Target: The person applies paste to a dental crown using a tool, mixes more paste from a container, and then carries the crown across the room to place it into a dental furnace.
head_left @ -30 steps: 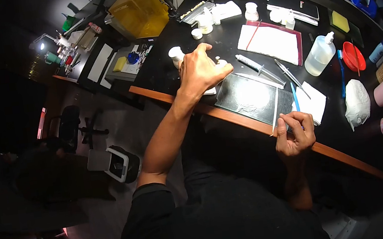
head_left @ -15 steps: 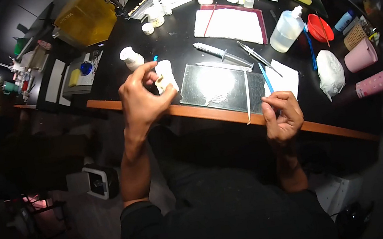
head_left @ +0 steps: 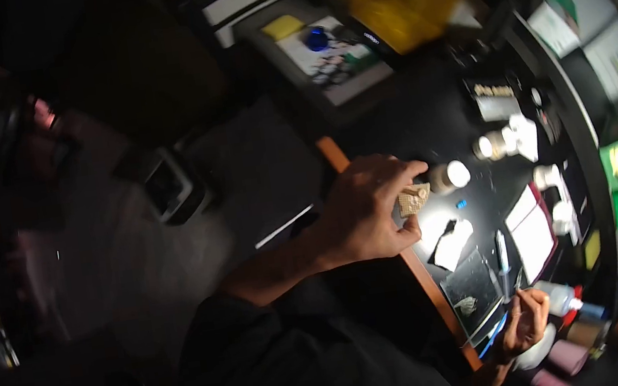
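Observation:
My left hand (head_left: 377,207) holds a small tan piece with a gridded surface (head_left: 413,199) between thumb and fingers, above the bench edge. Just past the fingertips stands a white-topped jar (head_left: 450,176), with a small blue cap (head_left: 461,204) lying near it. A crumpled white tissue (head_left: 454,244) is close to the thumb. My right hand (head_left: 527,319) is closed in a pinch beyond the glass slab (head_left: 471,289); what it holds, if anything, is too small to make out. A syringe (head_left: 502,252) lies beside the slab.
A squeeze bottle (head_left: 555,295), a pink cup (head_left: 569,356) and a white bundle (head_left: 536,349) stand past my right hand. White paper on a red folder (head_left: 531,230) lies farther back. A wooden edge (head_left: 433,294) borders the bench. A yellow box (head_left: 408,0) sits at the top.
The view has swung left and tilted, blurring slightly. My left hand now has the tan piece raised off the tissue area. My right hand stays pinched.

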